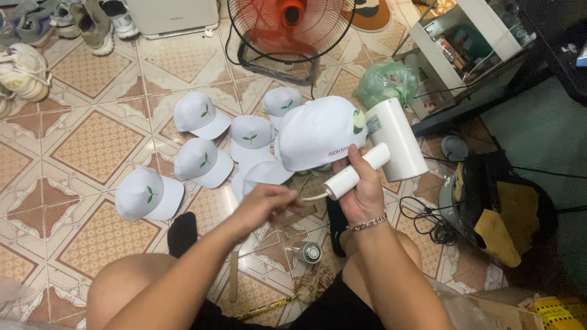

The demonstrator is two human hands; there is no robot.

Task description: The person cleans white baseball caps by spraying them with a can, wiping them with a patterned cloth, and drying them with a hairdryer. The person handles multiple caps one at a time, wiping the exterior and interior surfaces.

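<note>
At centre frame, the right hand is closed around the handle of a white cylindrical handheld appliance, which is pressed against a white cloth cap. The left hand pinches the appliance's pale cord. Judged best practice: keep the cord slack and the cap steady. More white caps lie at upper left on the tiled floor.

fan: cut off by the top edge at 12 o'clock; only the lower grille shows.
shoes: at 10 o'clock, partly cut by the left edge.
steamer: its front is hidden behind the held cap.
left hand: fingertips blurred; the hold on the cord cannot be told.
box: at 5 o'clock, cut by the bottom edge.
can: too small to tell.
</note>
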